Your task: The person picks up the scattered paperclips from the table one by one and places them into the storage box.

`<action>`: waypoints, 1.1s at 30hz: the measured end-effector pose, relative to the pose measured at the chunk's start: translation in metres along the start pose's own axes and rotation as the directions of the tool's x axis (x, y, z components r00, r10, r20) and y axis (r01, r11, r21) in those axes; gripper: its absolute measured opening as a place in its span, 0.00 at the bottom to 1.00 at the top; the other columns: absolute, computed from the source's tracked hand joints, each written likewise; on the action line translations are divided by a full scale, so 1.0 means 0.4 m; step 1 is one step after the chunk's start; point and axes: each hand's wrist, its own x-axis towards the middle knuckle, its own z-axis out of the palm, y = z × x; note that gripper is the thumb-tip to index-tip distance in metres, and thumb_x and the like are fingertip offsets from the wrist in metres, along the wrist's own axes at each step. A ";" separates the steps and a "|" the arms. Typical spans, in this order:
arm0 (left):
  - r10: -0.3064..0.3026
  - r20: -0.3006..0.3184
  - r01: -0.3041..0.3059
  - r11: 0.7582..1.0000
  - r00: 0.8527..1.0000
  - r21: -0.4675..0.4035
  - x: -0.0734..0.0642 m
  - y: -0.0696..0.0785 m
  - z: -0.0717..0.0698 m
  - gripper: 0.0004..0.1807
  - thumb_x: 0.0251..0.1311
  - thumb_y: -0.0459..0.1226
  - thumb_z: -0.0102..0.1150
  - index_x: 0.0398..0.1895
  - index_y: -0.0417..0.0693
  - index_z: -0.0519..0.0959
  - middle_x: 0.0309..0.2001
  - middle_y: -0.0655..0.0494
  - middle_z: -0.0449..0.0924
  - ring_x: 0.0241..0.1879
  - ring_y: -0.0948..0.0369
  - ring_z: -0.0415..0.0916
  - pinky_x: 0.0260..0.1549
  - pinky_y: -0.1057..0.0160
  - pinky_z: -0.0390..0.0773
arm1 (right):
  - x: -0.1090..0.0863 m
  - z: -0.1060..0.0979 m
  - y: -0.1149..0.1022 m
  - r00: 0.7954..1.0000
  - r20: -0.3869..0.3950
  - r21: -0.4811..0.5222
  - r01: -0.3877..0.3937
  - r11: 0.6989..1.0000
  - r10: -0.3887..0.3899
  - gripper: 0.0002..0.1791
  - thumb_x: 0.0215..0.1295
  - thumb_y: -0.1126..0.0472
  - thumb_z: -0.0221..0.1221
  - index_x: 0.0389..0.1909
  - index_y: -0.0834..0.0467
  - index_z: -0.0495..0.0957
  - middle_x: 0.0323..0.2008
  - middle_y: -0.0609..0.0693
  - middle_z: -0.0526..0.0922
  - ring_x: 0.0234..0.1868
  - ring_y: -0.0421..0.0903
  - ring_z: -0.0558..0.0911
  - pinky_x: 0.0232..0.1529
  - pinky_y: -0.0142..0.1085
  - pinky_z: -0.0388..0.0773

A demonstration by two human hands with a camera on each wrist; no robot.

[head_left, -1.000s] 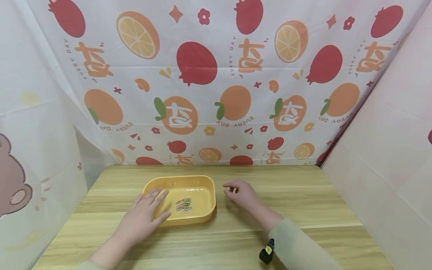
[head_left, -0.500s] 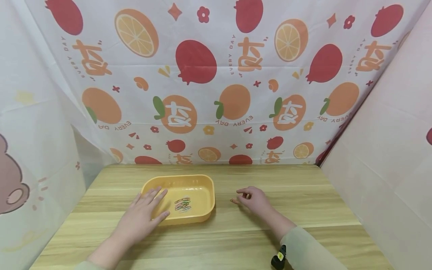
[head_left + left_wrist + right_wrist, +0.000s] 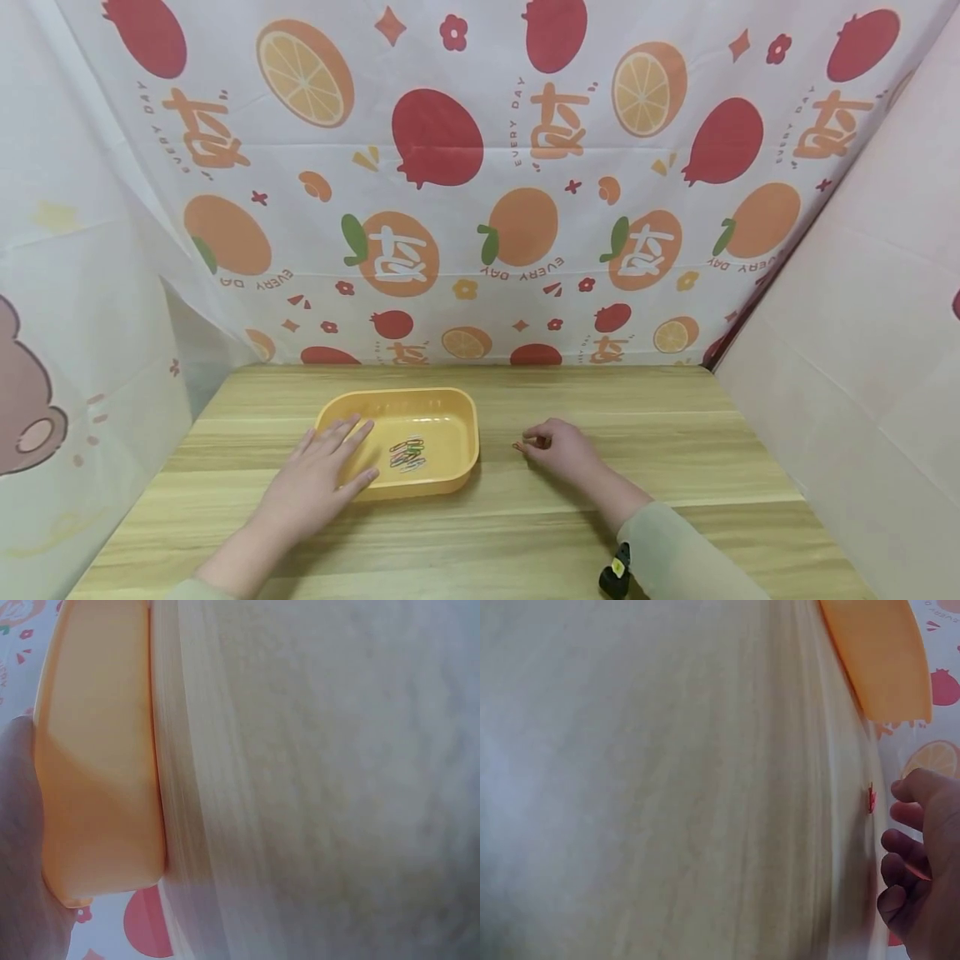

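Note:
A shallow yellow tray (image 3: pixel 457 483) stands on the table with a small heap of coloured paper clips (image 3: pixel 408 455) inside. My left hand (image 3: pixel 318 471) lies over the tray's left end, fingers spread and thumb near the front rim. In the left wrist view that hand (image 3: pixel 26 847) meets the tray's outer wall (image 3: pixel 101 765). Right of the tray, a red paper clip (image 3: pixel 871 799) lies on the wood. My right hand (image 3: pixel 566 450) is beside it with loosely bent fingers; the right wrist view shows a small gap between fingertips and clip.
The light wood table (image 3: pixel 450 550) is bounded by a fruit-printed cloth (image 3: pixel 480 250) at the back and pale cloths on both sides. A small black device (image 3: pixel 615 572) is at the right sleeve.
My right hand has moved rightward from near the tray, then slightly back left towards the red paper clip, which has come into sight. The left hand stays on the tray.

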 end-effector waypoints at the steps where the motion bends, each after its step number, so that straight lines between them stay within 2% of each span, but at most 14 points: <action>1: 0.001 -0.002 -0.001 1.000 1.000 0.000 0.000 0.000 0.000 0.40 0.65 0.60 0.55 0.76 0.54 0.62 0.75 0.47 0.59 0.73 0.43 0.54 0.74 0.44 0.38 | 0.000 0.003 0.000 1.000 0.001 -0.014 0.003 1.000 -0.003 0.13 0.63 0.49 0.67 0.44 0.50 0.88 0.30 0.38 0.78 0.33 0.37 0.76 0.37 0.35 0.77; 7: 0.016 -0.035 -0.016 1.000 0.999 0.001 -0.003 0.000 0.000 0.39 0.65 0.58 0.57 0.75 0.53 0.63 0.74 0.45 0.61 0.72 0.42 0.56 0.74 0.44 0.38 | 0.003 0.020 0.002 0.999 -0.014 -0.102 0.043 0.994 -0.044 0.08 0.63 0.51 0.67 0.39 0.48 0.88 0.30 0.37 0.77 0.33 0.35 0.76 0.37 0.35 0.78; 12: 0.009 -0.017 -0.009 1.000 1.000 0.005 -0.001 -0.003 0.002 0.39 0.65 0.59 0.56 0.76 0.54 0.62 0.74 0.47 0.59 0.73 0.43 0.55 0.74 0.44 0.39 | 0.006 0.026 0.003 0.998 -0.025 -0.142 0.045 0.989 -0.049 0.08 0.63 0.50 0.67 0.38 0.48 0.89 0.29 0.37 0.76 0.32 0.35 0.75 0.35 0.34 0.77; 27: -0.012 0.010 0.013 1.000 1.000 -0.009 0.002 -0.002 -0.001 0.40 0.65 0.60 0.56 0.76 0.55 0.62 0.75 0.48 0.59 0.73 0.43 0.54 0.72 0.40 0.45 | 0.007 0.024 -0.005 0.998 -0.018 -0.175 0.063 0.982 -0.068 0.03 0.63 0.55 0.67 0.32 0.48 0.88 0.27 0.37 0.75 0.29 0.34 0.74 0.32 0.32 0.76; 33: -0.019 0.018 0.019 1.000 1.000 -0.008 0.001 -0.001 -0.001 0.40 0.65 0.60 0.55 0.76 0.55 0.62 0.75 0.48 0.58 0.74 0.44 0.53 0.73 0.40 0.44 | 0.013 0.026 -0.001 0.998 -0.017 -0.164 0.052 0.985 -0.056 0.04 0.62 0.55 0.68 0.29 0.48 0.87 0.27 0.37 0.76 0.29 0.34 0.75 0.32 0.32 0.76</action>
